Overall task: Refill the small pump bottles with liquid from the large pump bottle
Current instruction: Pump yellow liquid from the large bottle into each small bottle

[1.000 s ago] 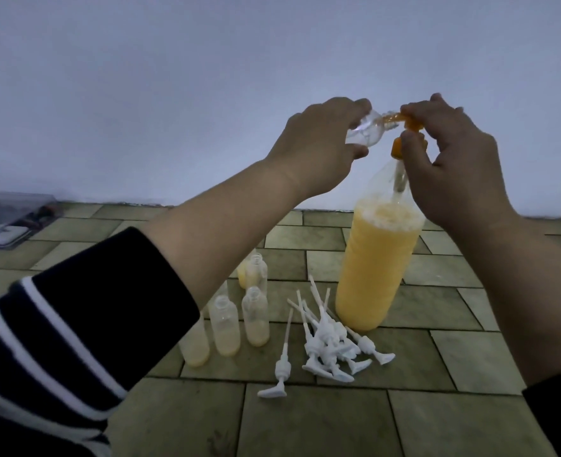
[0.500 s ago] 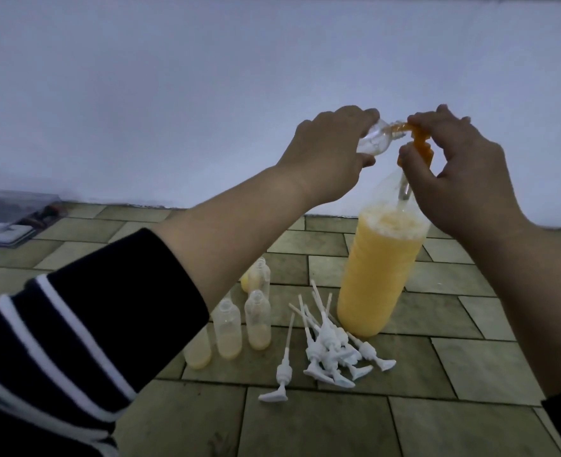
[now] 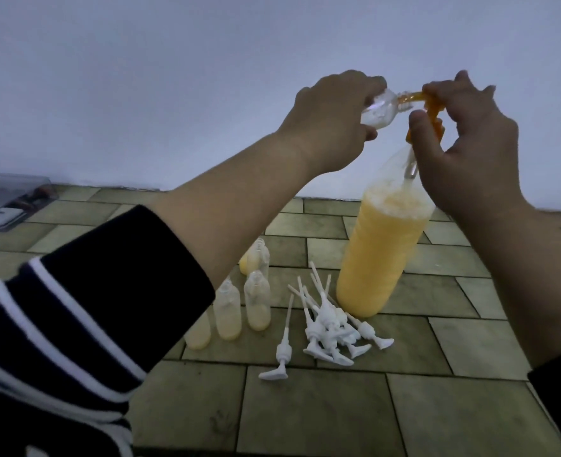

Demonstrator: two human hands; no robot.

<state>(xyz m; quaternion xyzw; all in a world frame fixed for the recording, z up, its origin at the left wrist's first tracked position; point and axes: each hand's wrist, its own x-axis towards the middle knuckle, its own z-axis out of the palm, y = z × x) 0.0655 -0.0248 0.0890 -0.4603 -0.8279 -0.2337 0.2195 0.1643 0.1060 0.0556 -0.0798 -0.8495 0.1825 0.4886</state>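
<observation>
A large clear bottle (image 3: 378, 258) of yellow-orange liquid stands on the tiled floor, topped by an orange pump (image 3: 432, 108). My right hand (image 3: 463, 153) grips that pump head, thumb below and fingers over it. My left hand (image 3: 332, 117) holds a small clear bottle (image 3: 150, 108) tilted sideways, its neck against the orange spout. Several small uncapped bottles (image 3: 228, 311) with pale yellow liquid stand left of the large bottle. A heap of white pump tops (image 3: 330, 328) with dip tubes lies in front of it.
A single white pump top (image 3: 280, 357) lies apart from the heap. A clear plastic box (image 3: 5, 199) sits at the far left by the white wall. Tiled floor (image 3: 305, 417) stretches in front of me.
My right hand's grip on the orange pump head has shifted slightly. The small bottle stays at the spout, and the view has drifted a little.
</observation>
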